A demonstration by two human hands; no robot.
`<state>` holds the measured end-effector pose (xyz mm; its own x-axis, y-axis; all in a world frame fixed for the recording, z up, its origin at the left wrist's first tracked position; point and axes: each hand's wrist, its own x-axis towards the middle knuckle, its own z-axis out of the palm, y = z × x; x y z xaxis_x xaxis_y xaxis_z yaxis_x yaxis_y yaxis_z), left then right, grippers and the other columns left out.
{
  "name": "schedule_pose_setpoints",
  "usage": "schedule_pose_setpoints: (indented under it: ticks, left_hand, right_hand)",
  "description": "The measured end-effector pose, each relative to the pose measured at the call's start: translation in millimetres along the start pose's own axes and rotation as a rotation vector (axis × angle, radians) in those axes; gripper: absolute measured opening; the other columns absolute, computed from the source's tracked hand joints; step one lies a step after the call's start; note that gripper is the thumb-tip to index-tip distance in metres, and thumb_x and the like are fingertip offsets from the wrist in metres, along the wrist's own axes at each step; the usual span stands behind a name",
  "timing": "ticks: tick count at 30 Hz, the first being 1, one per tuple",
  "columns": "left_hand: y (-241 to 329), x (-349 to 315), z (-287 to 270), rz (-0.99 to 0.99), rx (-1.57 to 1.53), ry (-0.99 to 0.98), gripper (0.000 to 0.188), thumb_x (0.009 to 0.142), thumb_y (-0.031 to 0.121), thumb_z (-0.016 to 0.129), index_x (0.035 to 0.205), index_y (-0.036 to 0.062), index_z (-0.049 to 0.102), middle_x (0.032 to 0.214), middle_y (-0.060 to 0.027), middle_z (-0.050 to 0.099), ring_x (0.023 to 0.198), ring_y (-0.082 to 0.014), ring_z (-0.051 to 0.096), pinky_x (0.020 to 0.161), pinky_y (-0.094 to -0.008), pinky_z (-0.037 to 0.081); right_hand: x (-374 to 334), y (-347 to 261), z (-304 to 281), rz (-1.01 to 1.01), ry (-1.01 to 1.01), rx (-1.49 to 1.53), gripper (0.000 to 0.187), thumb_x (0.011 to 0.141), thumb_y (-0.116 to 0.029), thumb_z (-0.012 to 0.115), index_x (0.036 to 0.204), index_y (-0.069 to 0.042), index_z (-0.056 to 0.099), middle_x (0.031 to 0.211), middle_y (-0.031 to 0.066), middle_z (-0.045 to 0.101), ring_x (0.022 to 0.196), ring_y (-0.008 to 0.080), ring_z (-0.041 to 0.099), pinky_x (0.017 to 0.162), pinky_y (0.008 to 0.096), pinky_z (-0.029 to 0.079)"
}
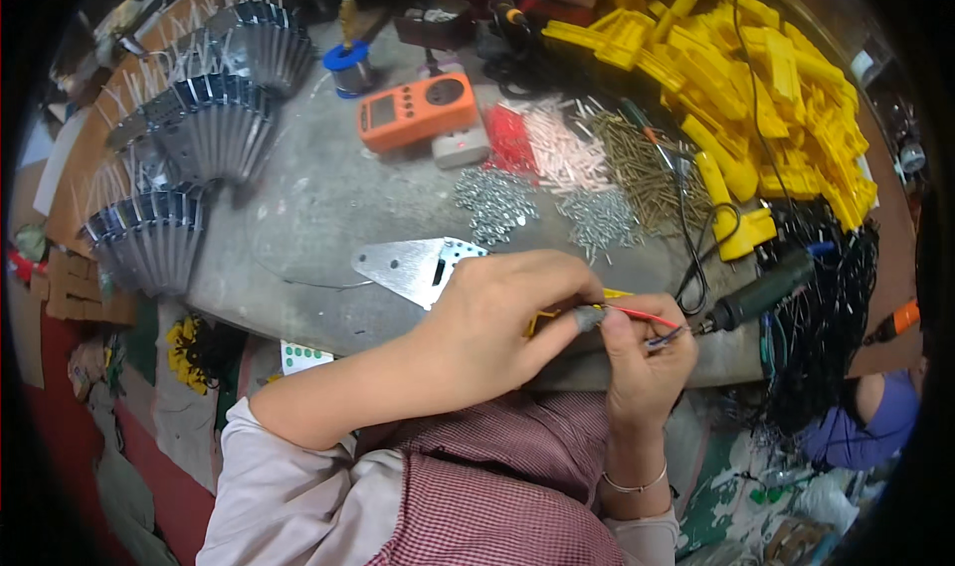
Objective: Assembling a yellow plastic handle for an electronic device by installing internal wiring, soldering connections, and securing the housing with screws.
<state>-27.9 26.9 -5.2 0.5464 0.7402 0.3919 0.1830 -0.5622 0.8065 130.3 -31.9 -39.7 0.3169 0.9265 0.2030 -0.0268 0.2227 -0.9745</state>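
Observation:
My left hand (497, 312) is closed, thumb and forefinger pinched together, with a grey cover on the thumb tip. Yellow plastic (617, 293) shows beyond its fingertips and in the gap between its fingers; most of that part is hidden. Against those fingertips, my right hand (652, 362) is closed on a red wire (645, 315), and a dark wire (665, 337) lies along its fingers. Beside my left hand, a silver metal plate (413, 268) with holes rests on the table, partly covered by the hand. A dark power screwdriver (761, 292) lies just right of my right hand.
Yellow plastic housings (766, 79) heap at the back right, above hanging black cables (821, 317). Small piles of silver screws (494, 205), red pieces (510, 140), pink pieces (569, 148) and brownish screws (642, 173) lie mid-table. An orange meter (418, 111) and fanned metal assemblies (149, 233) stand leftward.

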Motion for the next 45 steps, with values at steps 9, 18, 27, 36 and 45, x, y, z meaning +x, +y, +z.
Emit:
schedule_pose_setpoints:
  ticks: [9,18,27,36,45]
  left_hand:
    - [-12.5,-26.1,-16.3,-0.529,-0.682,-0.113,0.02,0.081,0.003,0.061,0.099,0.0,0.056,0.09,-0.0017,0.058,0.086,-0.0094,0.058,0.075,-0.0252,0.05]
    - [-11.9,-35.2,-23.4,-0.074,0.035,-0.042,0.023,0.072,-0.004,0.067,0.095,0.0015,0.068,0.079,-0.0101,0.065,0.074,-0.0234,0.064,0.068,-0.0316,0.05]
    - [-23.5,-33.6,-31.1,-0.154,0.151,0.071,0.018,0.074,-0.005,0.06,0.092,-0.0022,0.063,0.085,-0.0111,0.063,0.07,-0.0196,0.062,0.061,-0.0279,0.049]
    - [-23.8,-32.8,-9.4,-0.077,0.35,-0.017,0.01,0.079,0.005,0.063,0.089,0.0018,0.062,0.081,-0.0117,0.066,0.065,-0.0305,0.064,0.057,-0.0368,0.051]
    - [-25.5,-31.7,-10.5,-0.187,0.169,-0.044,0.017,0.079,0.006,0.061,0.095,0.0007,0.065,0.073,-0.015,0.064,0.061,-0.0272,0.065,0.058,-0.0348,0.051]
  right_hand:
    - [-9.5,-4.5,-10.2,0.059,-0.068,-0.001,0.007,0.082,-0.001,0.068,0.084,0.0,0.062,0.062,-0.0086,0.045,0.054,-0.0023,0.032,0.049,0.0159,0.027]
    - [1.2,-21.4,5.9,-0.128,-0.425,-0.522,0.017,0.079,-0.001,0.069,0.095,-0.004,0.068,0.08,0.0103,0.07,0.065,0.0166,0.067,0.061,0.0264,0.052]
    - [7.8,2.4,16.4,-0.346,-0.496,-1.036,0.013,0.079,-0.011,0.066,0.091,-0.006,0.066,0.078,0.0085,0.064,0.065,0.027,0.063,0.055,0.0363,0.049]
    - [-11.4,-4.0,13.9,-0.448,-0.297,-0.835,0.023,0.076,-0.001,0.07,0.098,-0.005,0.068,0.067,0.0076,0.057,0.055,0.0232,0.058,0.051,0.0327,0.047]
    - [-2.9,-2.0,13.4,-0.522,-0.235,-0.853,0.015,0.077,-0.002,0.071,0.091,-0.003,0.066,0.066,0.0074,0.056,0.053,0.021,0.057,0.048,0.0304,0.045]
